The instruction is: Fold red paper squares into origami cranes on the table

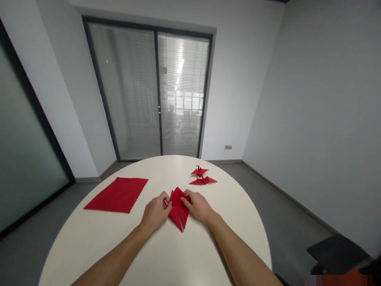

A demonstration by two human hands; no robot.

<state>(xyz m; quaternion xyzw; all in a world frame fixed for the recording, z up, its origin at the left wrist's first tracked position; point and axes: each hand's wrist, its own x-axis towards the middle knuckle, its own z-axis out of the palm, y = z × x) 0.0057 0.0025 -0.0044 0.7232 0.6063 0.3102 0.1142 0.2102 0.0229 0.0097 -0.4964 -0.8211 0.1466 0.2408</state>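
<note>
Between my two hands is a red folded paper (pixel 179 207), diamond-shaped, with a slit running down its lower half to two points toward me. My left hand (pixel 157 210) pinches its left edge with thumb and curled fingers. On the opposite edge, my right hand (pixel 199 204) grips the paper, thumb on top and fingers at the side. Beyond my right hand stand two folded red paper cranes (pixel 203 181), close together with wings spread. A flat red paper sheet (pixel 119 195) lies to the left of my left hand.
Everything rests on a round cream table (pixel 166 167). Past its far edge is a dark-framed glass door (pixel 157 91) with blinds. A black chair (pixel 336 254) is at the lower right, beside the table on the grey floor.
</note>
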